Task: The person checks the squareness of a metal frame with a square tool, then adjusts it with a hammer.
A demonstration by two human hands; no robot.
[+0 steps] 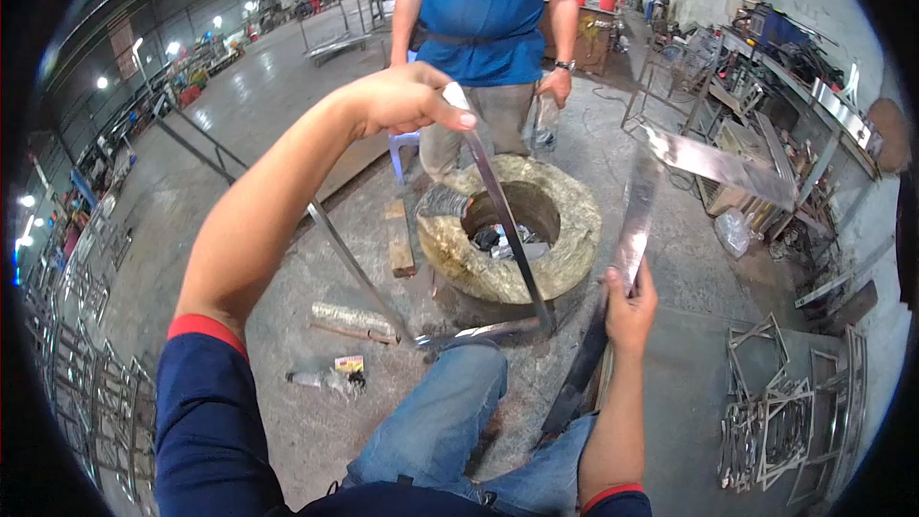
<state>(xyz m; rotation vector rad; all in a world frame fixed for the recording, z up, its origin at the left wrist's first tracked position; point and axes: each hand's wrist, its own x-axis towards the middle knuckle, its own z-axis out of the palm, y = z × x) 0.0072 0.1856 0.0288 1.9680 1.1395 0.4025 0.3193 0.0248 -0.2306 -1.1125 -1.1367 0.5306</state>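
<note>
My left hand point(412, 103) is raised at the centre, fingers closed on the upper end of a flat metal bar point(503, 201). This bar slants down to a corner by my knee, where a shiny crosspiece point(479, 333) joins it to another thin bar point(354, 268), forming an open-sided metal frame. My right hand point(632, 311), lower on the right, grips a second shiny flat bar point(637, 225). At its top a wide flat strip point(723, 170) angles off to the right; I cannot tell whether they are joined. Below that hand a dark length point(579, 383) runs toward my thigh.
A round stone-like ring point(574, 263) with scraps in its hollow stands ahead. Beyond it stands a person in a blue shirt point(493, 14). A wooden block point(398, 239) lies left of the ring. Metal frames point(766, 412) lie at right, below a cluttered workbench point(799, 77).
</note>
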